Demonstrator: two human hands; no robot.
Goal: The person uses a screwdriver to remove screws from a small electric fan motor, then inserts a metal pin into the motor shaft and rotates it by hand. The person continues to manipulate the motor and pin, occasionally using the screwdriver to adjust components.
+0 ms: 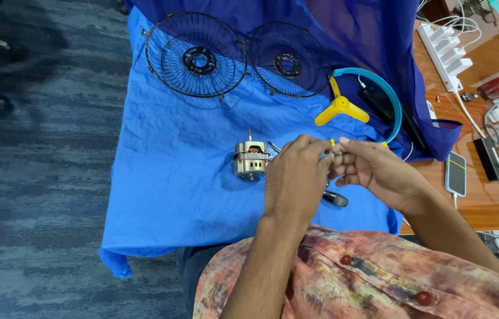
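Both my hands meet over the blue cloth (172, 171). My left hand (293, 177) and my right hand (373, 168) pinch a small part with a yellow tip (332, 143) between their fingertips. Just left of my left hand sits a small silver fan motor (250, 159) with its shaft pointing up. A dark tool handle (336, 199) lies on the cloth under my hands, mostly hidden. A yellow three-blade fan propeller (341, 106) lies beyond my right hand.
Two black wire fan grilles (196, 56) (288, 59) lie at the far side of the cloth. A light blue ring (388, 94) curves round the propeller. On the wooden table at right are a phone (455, 174), a white power strip (447, 50) and cables.
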